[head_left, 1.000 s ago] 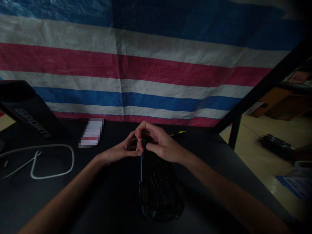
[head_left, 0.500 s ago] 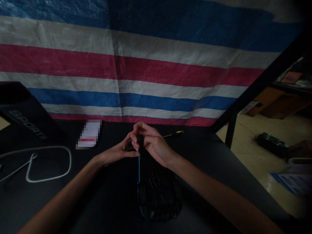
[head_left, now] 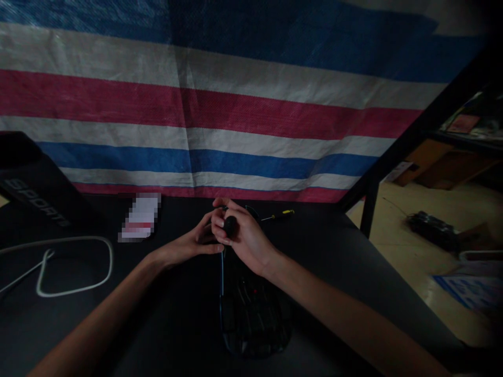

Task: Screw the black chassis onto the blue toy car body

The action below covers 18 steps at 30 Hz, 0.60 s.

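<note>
A dark toy car [head_left: 255, 319] with a blue edge lies on the black table, apparently wheels up, stretching from my hands toward me. My left hand [head_left: 198, 238] is curled at the car's far end, thumb against its left edge. Closed around a black screwdriver handle [head_left: 230, 225], my right hand [head_left: 245, 235] is over that same end. Only the handle's rounded butt shows; its shaft and tip are hidden under my fingers. Just beyond my right hand lies a second screwdriver [head_left: 283, 214], yellow and black.
A phone-like pixelated object [head_left: 140, 217] lies on the table [head_left: 334, 277] at the left. Nearby are a white cable [head_left: 74, 292] and a black box marked SPORTS [head_left: 35, 193]. Striped sheeting [head_left: 236, 115] hangs behind. Another dark vehicle [head_left: 432, 230] sits on the floor.
My right hand has rolled around the screwdriver, so the handle's rounded end now faces me. My left hand has stayed by the car. The view has shifted slightly.
</note>
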Motion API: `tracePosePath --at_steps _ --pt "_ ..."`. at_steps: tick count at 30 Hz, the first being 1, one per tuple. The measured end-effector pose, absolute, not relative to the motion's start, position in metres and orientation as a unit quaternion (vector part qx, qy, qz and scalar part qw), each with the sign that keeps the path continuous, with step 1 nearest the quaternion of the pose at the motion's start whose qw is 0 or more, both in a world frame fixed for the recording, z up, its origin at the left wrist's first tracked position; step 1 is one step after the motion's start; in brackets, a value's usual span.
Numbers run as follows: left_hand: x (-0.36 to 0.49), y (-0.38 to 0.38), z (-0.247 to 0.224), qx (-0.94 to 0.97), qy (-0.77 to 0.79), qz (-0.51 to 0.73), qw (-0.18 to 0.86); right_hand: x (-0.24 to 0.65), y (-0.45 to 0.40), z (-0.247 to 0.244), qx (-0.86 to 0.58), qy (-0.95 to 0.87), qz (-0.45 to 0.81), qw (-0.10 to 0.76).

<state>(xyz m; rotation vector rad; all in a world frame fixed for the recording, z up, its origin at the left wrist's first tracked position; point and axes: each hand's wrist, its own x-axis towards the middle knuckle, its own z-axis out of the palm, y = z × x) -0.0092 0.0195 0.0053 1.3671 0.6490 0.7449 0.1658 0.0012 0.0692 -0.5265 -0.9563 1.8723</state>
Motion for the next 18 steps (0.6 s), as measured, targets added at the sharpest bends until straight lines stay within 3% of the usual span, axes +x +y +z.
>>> tracePosePath --at_steps 18 --pt "-0.0101 0.0189 0.0059 0.633 0.292 0.312 0.645 0.1573 0.0028 0.0702 -0.283 -0.442 0.673 0.521"
